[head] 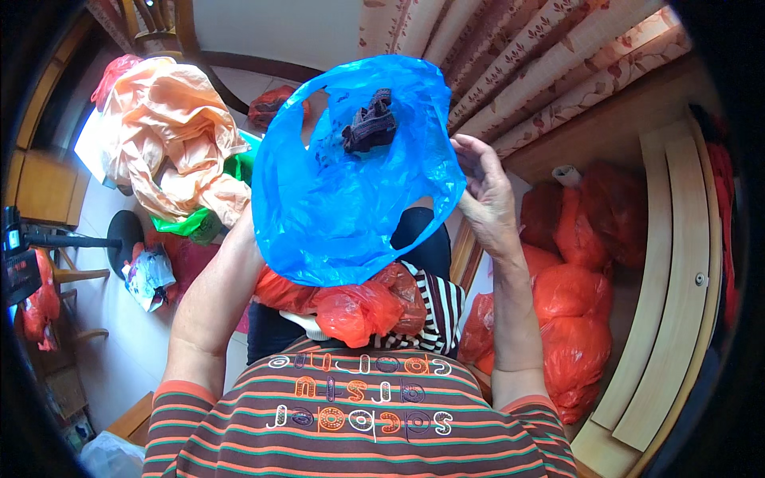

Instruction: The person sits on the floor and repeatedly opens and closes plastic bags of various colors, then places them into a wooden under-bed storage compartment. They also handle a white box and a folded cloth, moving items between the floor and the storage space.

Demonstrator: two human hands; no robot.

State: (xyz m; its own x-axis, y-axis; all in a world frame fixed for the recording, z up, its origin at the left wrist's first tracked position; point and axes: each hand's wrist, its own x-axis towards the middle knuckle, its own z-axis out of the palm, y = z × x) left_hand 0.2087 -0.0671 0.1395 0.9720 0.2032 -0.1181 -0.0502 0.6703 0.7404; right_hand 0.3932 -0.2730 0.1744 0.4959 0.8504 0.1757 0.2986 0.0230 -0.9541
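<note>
A blue plastic bag [334, 197] is spread wide in front of me, its mouth facing up at me. Inside it lies a small bunched dark patterned cloth [373, 125]. My right hand [487, 191] grips the bag's right edge, with bent fingers near the rim. Behind the bag's left side my left forearm disappears, so that hand is hidden. Below the bag, red plastic bags [358, 308] rest on my lap. Beside them is a dark-and-white striped cloth [439, 305].
Peach fabric [173, 131] is heaped at the left, with green plastic [191, 226] beneath. At the right, several full red bags [571, 293] fill a space beside curved wooden panels [675, 287]. Patterned curtains [526, 66] hang behind. A black stand base [125, 239] is on the floor.
</note>
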